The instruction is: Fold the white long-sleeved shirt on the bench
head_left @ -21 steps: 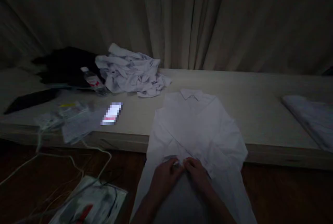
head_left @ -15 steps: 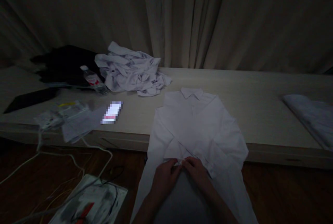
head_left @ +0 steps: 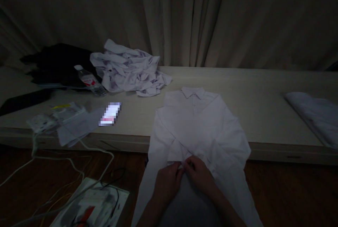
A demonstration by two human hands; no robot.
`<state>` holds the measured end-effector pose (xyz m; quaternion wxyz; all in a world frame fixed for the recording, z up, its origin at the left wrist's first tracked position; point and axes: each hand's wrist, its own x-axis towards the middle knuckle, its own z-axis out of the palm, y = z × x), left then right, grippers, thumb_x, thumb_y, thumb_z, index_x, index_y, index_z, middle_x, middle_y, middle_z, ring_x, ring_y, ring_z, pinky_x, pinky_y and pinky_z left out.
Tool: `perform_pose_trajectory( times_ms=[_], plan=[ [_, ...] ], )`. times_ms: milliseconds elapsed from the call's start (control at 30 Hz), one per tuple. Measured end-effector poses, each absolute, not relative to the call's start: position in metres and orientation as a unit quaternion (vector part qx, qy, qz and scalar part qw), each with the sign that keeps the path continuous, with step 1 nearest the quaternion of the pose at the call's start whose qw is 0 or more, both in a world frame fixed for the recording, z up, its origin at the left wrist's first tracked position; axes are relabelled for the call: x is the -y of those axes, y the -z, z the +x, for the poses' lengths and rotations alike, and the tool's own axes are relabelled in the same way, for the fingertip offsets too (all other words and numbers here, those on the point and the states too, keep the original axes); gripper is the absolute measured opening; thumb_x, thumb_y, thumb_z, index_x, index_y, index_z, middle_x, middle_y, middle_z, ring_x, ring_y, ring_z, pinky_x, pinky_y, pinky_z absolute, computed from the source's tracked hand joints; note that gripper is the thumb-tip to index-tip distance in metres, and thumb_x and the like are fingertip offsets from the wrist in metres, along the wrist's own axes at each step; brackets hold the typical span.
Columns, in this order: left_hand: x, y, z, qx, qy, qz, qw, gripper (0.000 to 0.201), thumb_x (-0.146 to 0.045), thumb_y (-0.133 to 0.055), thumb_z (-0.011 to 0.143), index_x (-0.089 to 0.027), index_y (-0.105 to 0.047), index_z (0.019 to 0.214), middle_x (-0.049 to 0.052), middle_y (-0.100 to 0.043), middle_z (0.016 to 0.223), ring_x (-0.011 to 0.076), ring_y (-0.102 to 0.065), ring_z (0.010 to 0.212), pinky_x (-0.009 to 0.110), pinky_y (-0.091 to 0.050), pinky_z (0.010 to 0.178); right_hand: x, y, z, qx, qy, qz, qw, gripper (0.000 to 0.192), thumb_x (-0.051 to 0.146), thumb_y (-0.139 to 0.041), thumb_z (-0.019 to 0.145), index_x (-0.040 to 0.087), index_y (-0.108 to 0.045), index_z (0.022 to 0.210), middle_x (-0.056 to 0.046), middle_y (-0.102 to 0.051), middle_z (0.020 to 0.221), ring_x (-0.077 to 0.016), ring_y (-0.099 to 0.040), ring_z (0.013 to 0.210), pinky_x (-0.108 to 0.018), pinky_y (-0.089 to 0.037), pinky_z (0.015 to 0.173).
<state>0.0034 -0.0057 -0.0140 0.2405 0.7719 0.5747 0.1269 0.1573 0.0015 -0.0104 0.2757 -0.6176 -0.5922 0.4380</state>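
Left hand: the left hand (head_left: 167, 182) pinches a small fold of the white shirt (head_left: 196, 128) at its front, fingers drawn together on the cloth
Right hand: the right hand (head_left: 198, 175) meets it fingertip to fingertip, nipping the same bit of fabric; whether a button sits between them is too dark to tell
Shirt position: face up, collar away from the person, upper half on the pale table (head_left: 258, 114), lower half hanging over the near edge toward the person's lap
Handling: likely light, soft and limp, so it would slide and crease easily; the collar and front placket look like the firmer places to take hold
Crumpled shirts (head_left: 129, 74): a loose white heap at the back left, well apart from the hands
Bottle (head_left: 89, 81): lies on its side just beside the heap, with a red and white label that cannot be read
Phone (head_left: 110, 113): screen lit but blurred, nothing legible
Folded cloth (head_left: 315, 114): pale stack at the right edge
Writing: none readable anywhere in this dim light
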Motion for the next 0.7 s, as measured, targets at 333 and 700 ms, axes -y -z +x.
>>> perform_pose_trajectory(
  times_ms=[333,700],
  plan=[
    [0.011,0.025,-0.003,-0.538,-0.154,0.803,0.206,0.03,-0.033,-0.036,0.09,-0.02,-0.057,0.108,0.007,-0.073,0.093,0.0205,-0.069,0.08,0.032,-0.054,0.069,-0.007,0.018,0.158,0.503,-0.559,-0.604,0.264,0.023,0.037,-0.048,0.073,0.019,-0.058,0.065,0.0,-0.056,0.065,-0.0162,-0.052,0.07,-0.028,-0.038,0.066],
    [0.009,0.027,-0.005,-0.551,-0.229,0.764,0.246,0.028,-0.032,-0.039,0.09,-0.021,-0.058,0.105,0.005,-0.073,0.095,0.0178,-0.068,0.084,0.03,-0.054,0.075,-0.004,0.021,0.147,0.522,-0.514,-0.602,0.317,0.021,0.035,-0.049,0.073,0.017,-0.06,0.07,-0.002,-0.059,0.068,-0.0165,-0.053,0.071,-0.029,-0.039,0.068]
  ],
)
